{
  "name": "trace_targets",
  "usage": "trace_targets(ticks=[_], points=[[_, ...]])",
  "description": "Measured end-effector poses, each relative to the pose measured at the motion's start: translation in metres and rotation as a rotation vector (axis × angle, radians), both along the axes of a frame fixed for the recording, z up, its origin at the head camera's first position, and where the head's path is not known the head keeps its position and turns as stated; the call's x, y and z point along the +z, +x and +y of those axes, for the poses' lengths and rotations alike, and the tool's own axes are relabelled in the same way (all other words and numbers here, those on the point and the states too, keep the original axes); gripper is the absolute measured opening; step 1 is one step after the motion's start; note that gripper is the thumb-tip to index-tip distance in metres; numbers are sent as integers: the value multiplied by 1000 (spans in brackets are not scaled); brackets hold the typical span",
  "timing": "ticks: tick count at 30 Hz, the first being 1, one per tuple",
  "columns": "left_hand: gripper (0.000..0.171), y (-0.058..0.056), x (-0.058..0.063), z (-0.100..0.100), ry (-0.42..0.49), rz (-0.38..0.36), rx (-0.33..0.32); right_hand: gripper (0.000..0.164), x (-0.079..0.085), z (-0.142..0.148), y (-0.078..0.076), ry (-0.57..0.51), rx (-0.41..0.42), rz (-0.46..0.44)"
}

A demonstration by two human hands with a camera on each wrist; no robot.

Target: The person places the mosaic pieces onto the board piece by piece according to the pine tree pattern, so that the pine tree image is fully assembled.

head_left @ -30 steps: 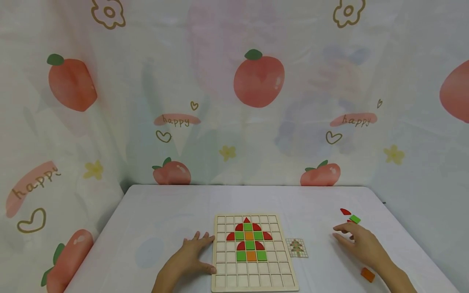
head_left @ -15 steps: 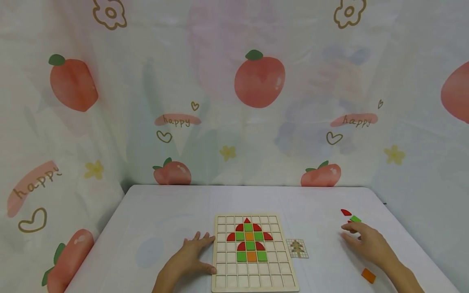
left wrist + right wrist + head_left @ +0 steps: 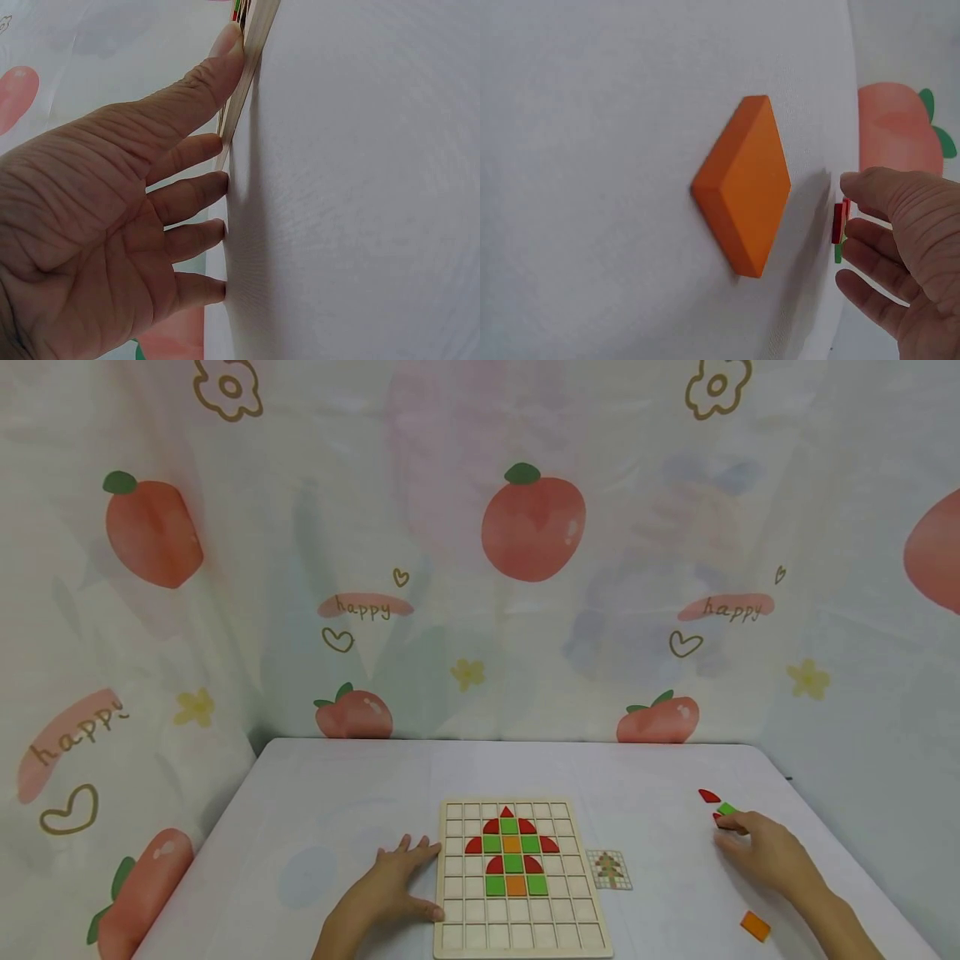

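Observation:
My left hand (image 3: 386, 889) rests at the left edge of a wooden grid board (image 3: 487, 935), its thumb (image 3: 229, 45) against the rim in the left wrist view and its fingers spread. Red, green and orange tiles form a tree shape on the board. Over on the right, the fingertips of my right hand (image 3: 772, 856) are right at a red tile (image 3: 717, 819), thumb and fingers apart around it in the right wrist view. A green square tile (image 3: 726, 809) lies just behind, partly hidden by that hand. Farther back is a red rounded tile (image 3: 708, 796).
An orange square tile (image 3: 755, 926) lies on the white table near my right forearm, large in the right wrist view. A small card (image 3: 611, 869) with a printed tree pattern sits beside the board's right edge. A printed cloth (image 3: 525, 652) hangs behind the table.
My right hand has moved to the right, bringing its fingertips to the red tile. The left hand and the board have stayed in place.

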State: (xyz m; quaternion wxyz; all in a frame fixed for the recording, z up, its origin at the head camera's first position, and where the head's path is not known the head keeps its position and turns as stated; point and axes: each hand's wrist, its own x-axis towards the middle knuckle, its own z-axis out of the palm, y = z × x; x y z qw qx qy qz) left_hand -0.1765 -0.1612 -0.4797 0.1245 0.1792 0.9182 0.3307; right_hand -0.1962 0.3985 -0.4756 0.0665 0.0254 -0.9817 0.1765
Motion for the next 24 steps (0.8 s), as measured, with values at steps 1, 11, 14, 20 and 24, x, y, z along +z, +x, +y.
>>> trace_targets(ticks=[1, 11, 14, 20, 24], points=[[93, 0, 0, 0, 0, 2, -1, 29, -1, 2, -1, 2, 3, 9], [93, 0, 0, 0, 12, 1, -3, 32, -4, 12, -18, 27, -44, -79], [93, 0, 0, 0, 16, 8, -5, 33, -5, 13, -20, 30, -45, -91], [93, 0, -2, 0, 13, 3, -1, 29, -4, 12, -22, 28, -25, -65], [93, 0, -2, -1, 21, 8, -5, 29, -2, 10, -21, 31, -28, -73]])
